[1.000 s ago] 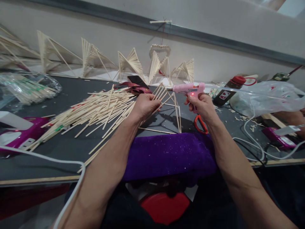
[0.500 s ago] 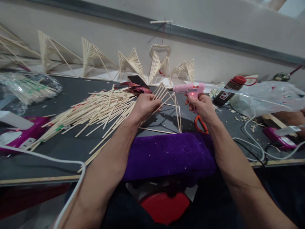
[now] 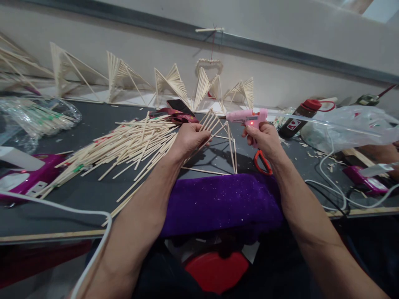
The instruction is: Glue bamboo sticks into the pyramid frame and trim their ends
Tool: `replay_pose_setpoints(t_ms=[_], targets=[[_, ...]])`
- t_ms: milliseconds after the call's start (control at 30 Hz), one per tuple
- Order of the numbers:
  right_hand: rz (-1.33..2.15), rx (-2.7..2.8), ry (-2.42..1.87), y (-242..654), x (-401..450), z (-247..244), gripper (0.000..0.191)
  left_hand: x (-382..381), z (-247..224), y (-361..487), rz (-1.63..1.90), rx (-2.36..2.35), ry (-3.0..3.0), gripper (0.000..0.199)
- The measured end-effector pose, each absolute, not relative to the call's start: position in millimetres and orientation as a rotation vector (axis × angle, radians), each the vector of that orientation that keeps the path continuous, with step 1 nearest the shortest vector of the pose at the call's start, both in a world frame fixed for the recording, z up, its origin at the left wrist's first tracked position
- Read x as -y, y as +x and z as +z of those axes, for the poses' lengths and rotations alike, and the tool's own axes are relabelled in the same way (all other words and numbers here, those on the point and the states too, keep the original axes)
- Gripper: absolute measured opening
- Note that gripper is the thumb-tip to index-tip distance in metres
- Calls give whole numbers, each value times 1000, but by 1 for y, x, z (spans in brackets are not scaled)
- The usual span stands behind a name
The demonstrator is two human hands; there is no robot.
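Observation:
My left hand [image 3: 196, 136] is closed on thin wooden sticks [image 3: 211, 120] at the upper left side of a stick frame [image 3: 233, 150]. A pink glue gun [image 3: 249, 116] with a glowing red light is gripped in my right hand [image 3: 261, 133]. Its nozzle points left, close to the upper ends of the held sticks; whether they touch I cannot tell. Long loose sticks [image 3: 124, 145] lie heaped left of my left hand. Below the frame a purple cloth [image 3: 222, 203] covers the table's front edge.
Finished stick structures [image 3: 174, 83] stand along the wall. Orange-handled scissors [image 3: 262, 162] lie below my right hand. A dark bottle [image 3: 299, 118] and a plastic bag [image 3: 352, 124] are at the right. White cables [image 3: 339, 195] cross both sides. Bagged sticks [image 3: 40, 118] lie far left.

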State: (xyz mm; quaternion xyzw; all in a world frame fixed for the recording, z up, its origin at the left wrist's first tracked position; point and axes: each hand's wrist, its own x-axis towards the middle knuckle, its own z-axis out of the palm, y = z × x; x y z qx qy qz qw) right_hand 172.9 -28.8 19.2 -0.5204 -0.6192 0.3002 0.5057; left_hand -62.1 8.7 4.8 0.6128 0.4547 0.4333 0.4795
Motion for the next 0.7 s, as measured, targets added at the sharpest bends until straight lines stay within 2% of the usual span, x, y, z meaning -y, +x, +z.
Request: replay_pose_setpoints(t_ms=[700], targets=[[776, 1466, -1297, 169, 29, 21, 30, -9, 5, -61, 1066, -1102, 1487, 11]])
